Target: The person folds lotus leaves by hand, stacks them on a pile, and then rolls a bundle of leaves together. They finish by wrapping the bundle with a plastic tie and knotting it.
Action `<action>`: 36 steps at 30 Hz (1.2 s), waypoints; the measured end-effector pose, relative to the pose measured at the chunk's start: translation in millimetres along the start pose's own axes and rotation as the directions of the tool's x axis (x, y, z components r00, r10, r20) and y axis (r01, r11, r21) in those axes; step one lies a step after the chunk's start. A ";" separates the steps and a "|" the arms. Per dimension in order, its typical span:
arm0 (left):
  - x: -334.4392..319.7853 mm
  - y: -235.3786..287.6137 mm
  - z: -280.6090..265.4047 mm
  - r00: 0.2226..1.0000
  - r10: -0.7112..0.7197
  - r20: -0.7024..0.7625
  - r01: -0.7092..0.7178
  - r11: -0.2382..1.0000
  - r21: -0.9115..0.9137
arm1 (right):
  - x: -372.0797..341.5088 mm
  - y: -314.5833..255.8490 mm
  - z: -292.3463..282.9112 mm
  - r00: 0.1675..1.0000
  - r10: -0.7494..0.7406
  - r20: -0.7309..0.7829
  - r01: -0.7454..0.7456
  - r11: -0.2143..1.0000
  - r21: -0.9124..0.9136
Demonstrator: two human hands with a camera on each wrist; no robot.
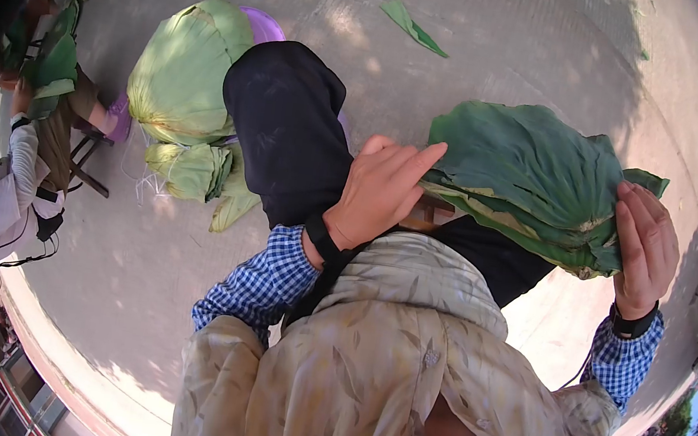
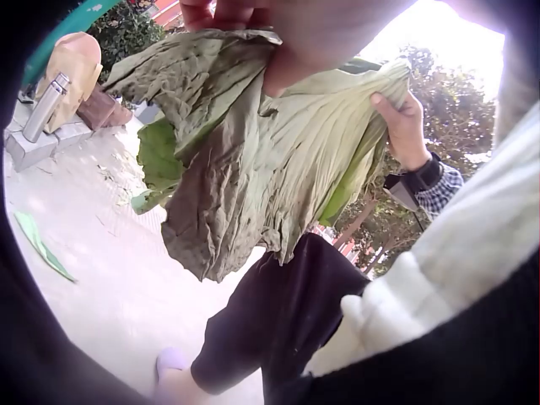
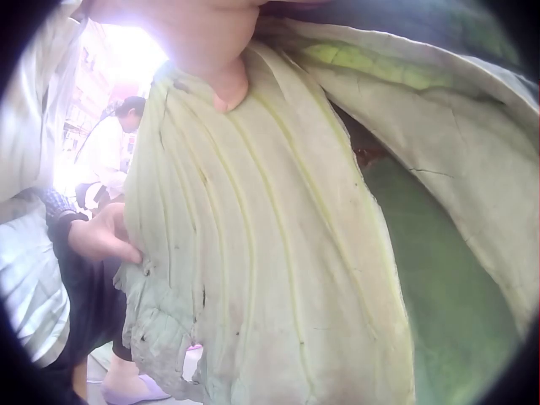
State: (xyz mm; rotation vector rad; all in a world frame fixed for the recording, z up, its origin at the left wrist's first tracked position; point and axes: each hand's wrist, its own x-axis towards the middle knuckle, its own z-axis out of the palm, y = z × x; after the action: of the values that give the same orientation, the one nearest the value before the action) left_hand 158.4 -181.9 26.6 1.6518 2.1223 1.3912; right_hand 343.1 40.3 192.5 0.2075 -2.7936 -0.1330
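A stack of folded lotus leaves [image 1: 530,166], dark green on top with browned edges, is held up over my right thigh. My right hand [image 1: 649,246] grips its right end, thumb on the pale ribbed underside in the right wrist view. At the opposite end, my left hand [image 1: 379,189] pinches the leaf edge, with its index finger stretched along it. From the left wrist view, the left thumb [image 2: 287,72] presses the underside, where dry, wrinkled lotus leaf [image 2: 219,194] hangs down.
Left of my knee lie a big pale green bundle of lotus leaves [image 1: 189,68] and a smaller bundle [image 1: 189,170], near a purple plastic object [image 1: 263,26]. One loose leaf [image 1: 414,27] is on the concrete ahead. Another person [image 1: 16,195] sits at far left with leaves.
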 end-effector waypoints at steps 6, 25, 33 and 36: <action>0.2 -0.8 -4.6 0.997 -0.078 0.006 0.078 0.997 0.010 | 2.6 2.2 1.9 0.999 0.041 -0.022 -0.040 0.999 0.033; 154.3 80.8 -154.2 0.989 0.007 0.150 -0.045 0.967 0.251 | 3.5 43.2 129.6 0.733 0.659 0.171 -0.249 0.025 0.968; 195.6 130.2 -151.1 0.925 0.100 0.366 -0.276 0.839 0.468 | 4.3 25.1 182.8 0.722 0.681 0.124 -0.067 -0.109 0.992; 207.7 141.7 -151.1 0.906 0.098 0.412 -0.318 0.799 0.511 | 0.1 20.0 201.6 0.736 0.660 0.151 -0.052 -0.167 0.985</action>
State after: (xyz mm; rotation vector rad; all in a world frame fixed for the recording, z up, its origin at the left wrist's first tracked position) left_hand 88.4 -102.5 300.2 2.2004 2.2923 0.3972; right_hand 272.6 73.6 5.5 -0.3079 -1.6541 1.9600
